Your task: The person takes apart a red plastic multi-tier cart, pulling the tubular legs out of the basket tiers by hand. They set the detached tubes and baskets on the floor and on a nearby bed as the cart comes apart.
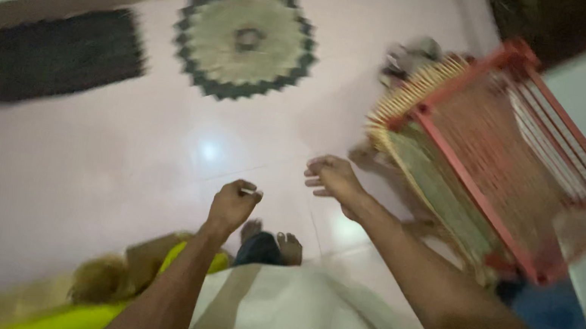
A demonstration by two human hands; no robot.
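Observation:
My left hand (pixel 232 206) is a loose fist over the pink tiled floor, with a small pale thing pinched between thumb and fingers; blur keeps me from telling what it is. My right hand (pixel 335 180) reaches forward with curled fingers and nothing in it, a little left of a red-framed rack (pixel 497 151) strung with tan cords. The rack stands tilted at the right, with a woven mat-like piece along its lower edge. My feet (pixel 270 244) show below my hands.
A round green and cream mat (pixel 245 39) lies on the floor at the top middle. A dark rectangular mat (pixel 64 52) lies at the upper left. Yellow-green cloth and a brown box (pixel 149 263) sit at the lower left. White cloth covers my lap.

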